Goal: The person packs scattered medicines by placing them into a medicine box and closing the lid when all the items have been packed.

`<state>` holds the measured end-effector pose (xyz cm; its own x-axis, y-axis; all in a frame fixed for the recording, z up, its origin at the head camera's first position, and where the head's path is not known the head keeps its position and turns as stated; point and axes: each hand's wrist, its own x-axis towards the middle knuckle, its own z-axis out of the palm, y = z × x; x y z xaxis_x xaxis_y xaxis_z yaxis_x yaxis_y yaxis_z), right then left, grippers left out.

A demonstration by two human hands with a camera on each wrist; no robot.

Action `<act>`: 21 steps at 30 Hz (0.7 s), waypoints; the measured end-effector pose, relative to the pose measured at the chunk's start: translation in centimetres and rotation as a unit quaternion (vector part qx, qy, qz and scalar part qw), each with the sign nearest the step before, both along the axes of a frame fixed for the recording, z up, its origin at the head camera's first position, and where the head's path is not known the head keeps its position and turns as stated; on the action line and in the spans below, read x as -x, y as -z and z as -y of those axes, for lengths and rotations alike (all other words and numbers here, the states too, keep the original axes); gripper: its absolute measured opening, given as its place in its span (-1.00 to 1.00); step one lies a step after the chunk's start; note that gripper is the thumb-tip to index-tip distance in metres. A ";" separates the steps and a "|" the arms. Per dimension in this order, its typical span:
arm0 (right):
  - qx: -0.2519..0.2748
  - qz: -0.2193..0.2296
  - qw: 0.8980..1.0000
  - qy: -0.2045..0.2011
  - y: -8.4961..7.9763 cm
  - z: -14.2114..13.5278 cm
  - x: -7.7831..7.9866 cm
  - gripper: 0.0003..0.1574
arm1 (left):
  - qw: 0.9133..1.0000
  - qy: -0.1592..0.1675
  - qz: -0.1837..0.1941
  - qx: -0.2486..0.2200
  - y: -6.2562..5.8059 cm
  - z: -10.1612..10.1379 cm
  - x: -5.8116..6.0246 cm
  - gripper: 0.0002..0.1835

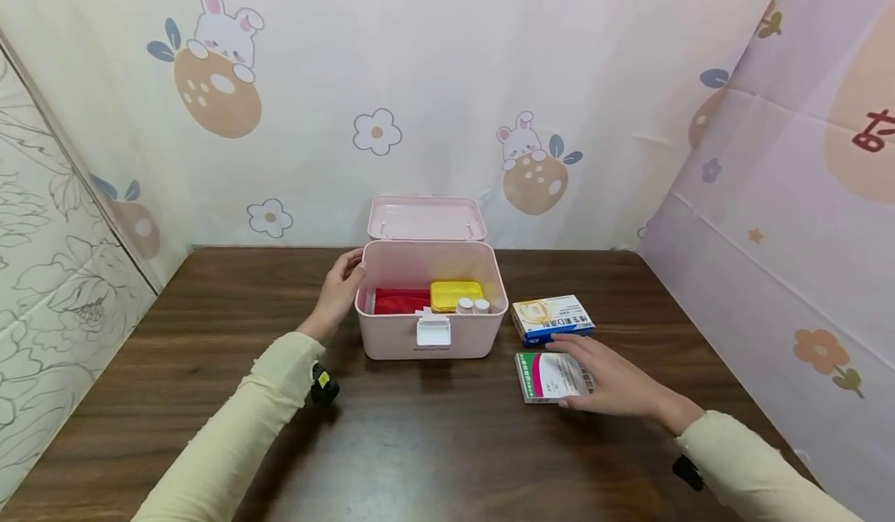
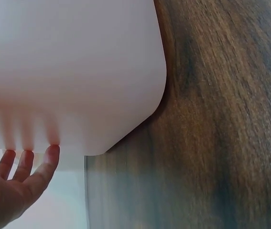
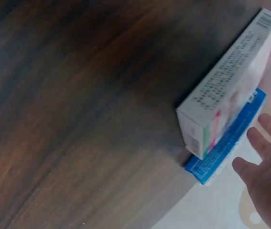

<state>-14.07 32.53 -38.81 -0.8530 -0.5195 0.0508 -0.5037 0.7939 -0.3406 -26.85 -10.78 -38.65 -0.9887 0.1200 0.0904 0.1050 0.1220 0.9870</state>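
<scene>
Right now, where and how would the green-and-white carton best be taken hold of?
Probably across the long near and far sides of the green-and-white carton, from above and the right, where the right hand is. It lies flat with its near side exposed; the blue-and-white carton sits close beyond, leaving little room there.

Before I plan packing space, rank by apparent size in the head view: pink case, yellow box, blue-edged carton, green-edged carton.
Pink case
Blue-edged carton and green-edged carton: too alike to rank, the latter partly covered
Yellow box
</scene>
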 end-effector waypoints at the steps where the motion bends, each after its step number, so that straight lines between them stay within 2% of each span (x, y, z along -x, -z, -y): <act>1: 0.001 0.006 1.000 -0.012 0.2 -0.2 0.0 -0.08 | 1.000 -0.001 0.000 0.001 0.0 0.0 0.0 -0.48; 5: 0.001 0.013 0.999 -0.052 1.0 -0.7 0.3 -0.13 | 1.000 0.000 -0.005 0.005 0.1 0.1 0.1 -0.49; 8: -0.003 0.010 0.998 -0.063 1.4 -0.8 0.6 -0.19 | 1.000 0.001 -0.006 0.009 0.0 0.0 0.1 -0.49; 13: -0.014 0.015 0.998 -0.063 1.6 -0.9 0.9 -0.29 | 1.000 0.003 -0.016 0.003 0.0 -0.2 0.1 -0.48; 15: -0.013 0.021 0.998 -0.061 1.6 -0.9 1.0 -0.31 | 1.000 0.006 -0.011 -0.002 -0.9 -0.3 -0.4 -0.49; 20: -0.011 0.032 0.998 -0.058 1.5 -0.8 1.2 -0.32 | 1.000 0.002 -0.009 -0.001 -0.7 -0.2 -0.5 -0.49; 21: -0.011 0.033 0.998 -0.055 1.3 -0.7 1.2 -0.31 | 1.000 -0.001 -0.013 0.002 -0.3 -0.1 -0.4 -0.50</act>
<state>-15.23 33.26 -40.10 -0.7917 -0.6107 -0.0160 -0.5656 0.7427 -0.3585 -26.44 -10.63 -38.32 -0.9862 0.1188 0.1153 0.1301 0.1253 0.9836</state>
